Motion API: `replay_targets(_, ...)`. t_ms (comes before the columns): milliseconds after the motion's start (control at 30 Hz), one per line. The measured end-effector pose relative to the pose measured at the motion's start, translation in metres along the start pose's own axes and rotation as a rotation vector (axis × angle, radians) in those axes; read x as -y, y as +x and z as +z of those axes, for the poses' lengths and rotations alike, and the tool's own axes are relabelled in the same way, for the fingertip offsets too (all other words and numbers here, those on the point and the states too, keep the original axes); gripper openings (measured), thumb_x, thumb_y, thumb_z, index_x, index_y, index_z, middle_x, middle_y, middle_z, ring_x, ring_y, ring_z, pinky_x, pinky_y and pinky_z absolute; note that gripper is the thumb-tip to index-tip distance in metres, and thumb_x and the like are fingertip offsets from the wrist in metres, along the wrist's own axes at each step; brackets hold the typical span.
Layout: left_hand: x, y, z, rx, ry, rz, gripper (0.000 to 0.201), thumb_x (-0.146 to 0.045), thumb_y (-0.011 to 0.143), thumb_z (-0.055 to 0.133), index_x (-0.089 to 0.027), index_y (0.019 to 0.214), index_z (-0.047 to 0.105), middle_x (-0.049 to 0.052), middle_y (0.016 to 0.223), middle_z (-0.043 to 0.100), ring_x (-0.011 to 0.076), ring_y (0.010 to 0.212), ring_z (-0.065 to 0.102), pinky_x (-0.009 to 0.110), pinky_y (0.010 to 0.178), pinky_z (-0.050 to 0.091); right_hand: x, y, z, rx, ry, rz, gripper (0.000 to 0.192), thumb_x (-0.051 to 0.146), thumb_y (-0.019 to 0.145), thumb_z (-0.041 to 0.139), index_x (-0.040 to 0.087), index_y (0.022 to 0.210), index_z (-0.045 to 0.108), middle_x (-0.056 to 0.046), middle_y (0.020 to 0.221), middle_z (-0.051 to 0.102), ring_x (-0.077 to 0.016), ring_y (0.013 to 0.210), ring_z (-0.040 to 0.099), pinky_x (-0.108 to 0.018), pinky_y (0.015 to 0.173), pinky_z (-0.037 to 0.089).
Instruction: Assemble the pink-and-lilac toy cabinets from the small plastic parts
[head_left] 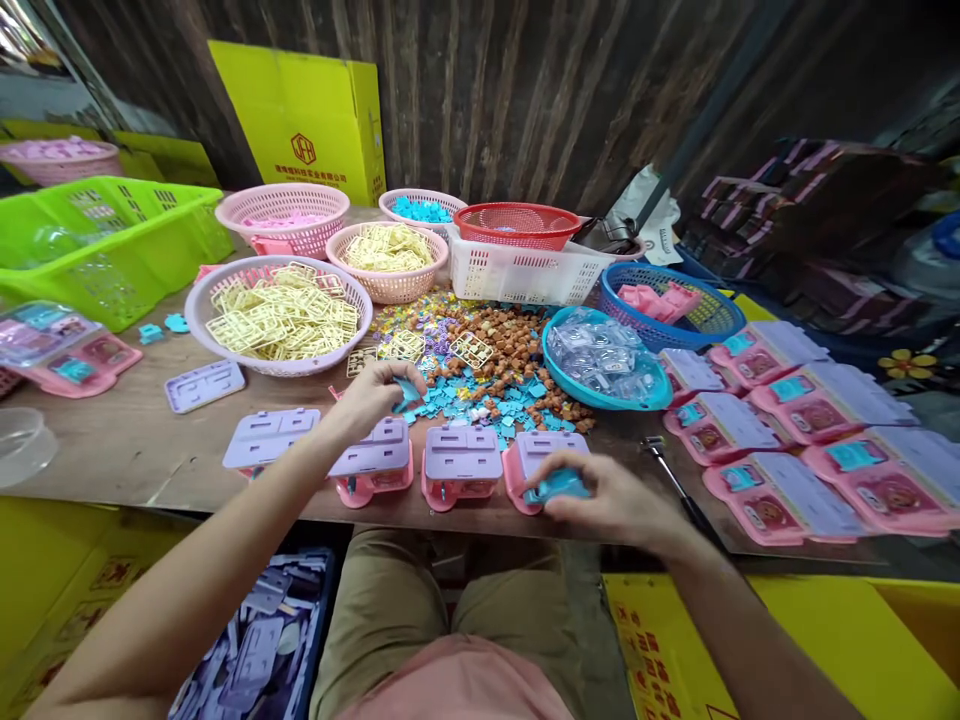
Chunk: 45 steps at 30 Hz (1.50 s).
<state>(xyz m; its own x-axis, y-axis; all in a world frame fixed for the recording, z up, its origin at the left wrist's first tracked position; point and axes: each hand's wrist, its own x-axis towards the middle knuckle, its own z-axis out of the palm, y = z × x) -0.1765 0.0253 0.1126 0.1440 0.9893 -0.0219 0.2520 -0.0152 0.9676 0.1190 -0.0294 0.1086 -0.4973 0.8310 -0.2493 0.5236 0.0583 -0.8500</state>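
- Big pink basket (196, 310), left of centre: pale yellow frames, heaped flat.
- Pink basket (390, 285) behind it: more yellow frames.
- Pink basket (281, 205), rear left: pink parts.
- Small pink basket (420, 198), rear centre: blue pieces.
- Red basket (517, 225): sits on a white crate (525, 275); contents mostly hidden.
- Blue basket (716, 315), right: pink parts.
- Teal bowl (600, 398), beside the blue basket: small clear bags.
- Green crate (112, 240), far left: clear shells inside.
- Blue bin (326, 590), under the table (135, 450): lilac plates.
- Loose pile (495, 375), table centre: blue tiles, brown bits, small coloured pieces.
- Pink cases (461, 465), four in a row at the near table edge: each has a pink base topped by a lilac plate with slots.
- Done packs (795, 450), right: pink, with a lilac panel, a blue label and a round brown figure, laid in rows.
- Left hand (371, 395): fingers curled, pinching a blue tile (409, 392) at the pile's near edge, just above the second case.
- Right hand (600, 495): fingers bent around a blue part (556, 487), held against the front of the rightmost case.
- Black tool (675, 480): lies on the table just right of the right hand.
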Motion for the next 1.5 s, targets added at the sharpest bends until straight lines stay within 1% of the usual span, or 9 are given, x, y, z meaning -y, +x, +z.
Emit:
replay_targets(133, 0.005, -0.042, 0.032, -0.030, -0.047, -0.044, 0.026, -0.013, 0.052, 0.037, -0.014, 0.063, 0.061, -0.001, 0.057, 0.054, 0.0098, 0.051, 0.043, 0.021, 0.050, 0.035, -0.021, 0.003, 0.059, 0.025, -0.325, 0.004, 0.028, 0.026, 0.076, 0.057, 0.019, 0.103, 0.058, -0.003, 0.084, 0.066, -0.0174, 0.075, 0.060, -0.025, 0.066, 0.042)
replay_targets(267, 0.019, -0.073, 0.045, -0.062, 0.031, -0.090, 0.039, -0.016, 0.056, 0.035, -0.014, 0.078, 0.067, 0.001, 0.063, 0.057, 0.0126, 0.056, 0.046, 0.024, 0.053, 0.039, -0.031, 0.014, 0.083, -0.041, -0.669, 0.205, 0.044, 0.020, 0.078, 0.050, 0.012, 0.119, 0.039, -0.008, 0.080, 0.067, -0.0240, 0.076, 0.064, -0.027, 0.059, 0.038)
replay_targets(433, 0.031, -0.098, 0.041, -0.027, 0.111, 0.006, 0.045, -0.018, 0.065, 0.034, -0.017, 0.094, 0.068, 0.004, 0.097, 0.065, 0.0194, 0.096, 0.055, 0.031, 0.085, 0.045, -0.033, 0.011, 0.071, -0.113, -0.780, 0.343, 0.034, 0.015, 0.080, 0.042, 0.010, 0.113, 0.038, -0.013, 0.087, 0.068, -0.0268, 0.080, 0.066, -0.029, 0.060, 0.037)
replay_targets(633, 0.042, -0.098, 0.052, -0.203, 0.500, 0.232, 0.045, -0.029, 0.082, 0.046, -0.013, 0.125, 0.050, 0.012, 0.122, 0.054, 0.0223, 0.113, 0.051, 0.038, 0.098, 0.039, -0.028, 0.002, 0.057, 0.007, -0.950, 0.365, 0.036, 0.019, 0.082, 0.043, 0.010, 0.116, 0.040, -0.019, 0.097, 0.067, -0.0308, 0.089, 0.065, -0.033, 0.065, 0.042)
replay_targets(767, 0.043, -0.074, 0.055, -0.005, 0.739, 0.256, 0.064, -0.024, 0.079, 0.057, -0.011, 0.136, 0.033, 0.019, 0.138, 0.037, 0.0276, 0.127, 0.038, 0.042, 0.103, 0.035, -0.014, 0.017, 0.062, 0.157, -1.040, 0.300, 0.054, 0.019, 0.071, 0.059, 0.007, 0.120, 0.041, -0.022, 0.102, 0.064, -0.0327, 0.096, 0.063, -0.035, 0.071, 0.045)
replay_targets(967, 0.031, -0.060, 0.070, 0.081, 0.907, 0.139, 0.044, -0.023, 0.078, 0.059, -0.013, 0.121, 0.051, 0.017, 0.121, 0.047, 0.0284, 0.109, 0.053, 0.040, 0.093, 0.044, -0.010, 0.051, 0.061, 0.191, -1.006, 0.288, 0.071, 0.019, 0.056, 0.075, 0.008, 0.120, 0.047, -0.022, 0.107, 0.064, -0.0335, 0.098, 0.062, -0.035, 0.075, 0.048)
replay_targets(1167, 0.062, -0.068, 0.087, -0.117, 0.629, 0.201, 0.053, -0.029, 0.072, 0.069, -0.020, 0.121, 0.049, 0.011, 0.116, 0.044, 0.0245, 0.106, 0.053, 0.039, 0.090, 0.046, -0.026, 0.034, 0.065, 0.030, -0.932, 0.307, 0.048, 0.028, 0.080, 0.058, 0.008, 0.121, 0.047, -0.020, 0.111, 0.062, -0.0305, 0.102, 0.061, -0.034, 0.079, 0.046)
replay_targets(1300, 0.086, -0.069, 0.083, -0.091, 0.403, 0.343, 0.064, -0.026, 0.069, 0.072, -0.025, 0.127, 0.046, 0.010, 0.129, 0.041, 0.0254, 0.121, 0.044, 0.038, 0.100, 0.038, -0.052, 0.011, 0.077, -0.181, -0.772, 0.252, 0.042, 0.024, 0.088, 0.043, 0.013, 0.128, 0.042, -0.019, 0.125, 0.051, -0.0272, 0.106, 0.058, -0.035, 0.081, 0.046)
replay_targets(1500, 0.082, -0.064, 0.087, -0.164, 0.267, 0.293, 0.054, -0.027, 0.074, 0.068, -0.022, 0.125, 0.052, 0.009, 0.119, 0.057, 0.0225, 0.108, 0.054, 0.035, 0.095, 0.041, -0.069, 0.004, 0.119, -0.642, -0.378, -0.211, 0.035, 0.031, 0.090, 0.037, 0.015, 0.120, 0.047, -0.015, 0.116, 0.054, -0.0249, 0.112, 0.051, -0.040, 0.090, 0.044)
